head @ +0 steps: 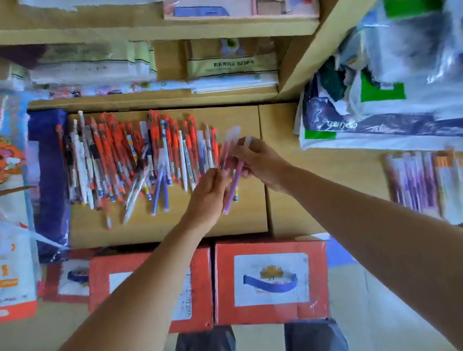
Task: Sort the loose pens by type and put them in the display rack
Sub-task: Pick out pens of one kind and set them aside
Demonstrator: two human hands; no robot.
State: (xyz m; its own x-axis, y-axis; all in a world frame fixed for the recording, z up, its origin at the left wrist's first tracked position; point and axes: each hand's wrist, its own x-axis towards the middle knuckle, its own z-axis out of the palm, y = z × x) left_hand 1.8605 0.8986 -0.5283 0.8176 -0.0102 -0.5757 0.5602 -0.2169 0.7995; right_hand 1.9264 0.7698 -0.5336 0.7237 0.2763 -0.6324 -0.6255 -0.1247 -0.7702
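We see the left hand (212,194) and the right hand (260,161) close together, both clamped on one small bundle of pink and purple plastic pens with clear caps (233,189). The left hand's fingers curl round its lower part, and the right hand grips it just above. To the left of both hands lies a row of loose red, white and blue plastic pens (126,157), spread on a flat brown cardboard box (172,223) under the hands. Nearer us than the hands stand red cardboard cartons with white labels (318,280).
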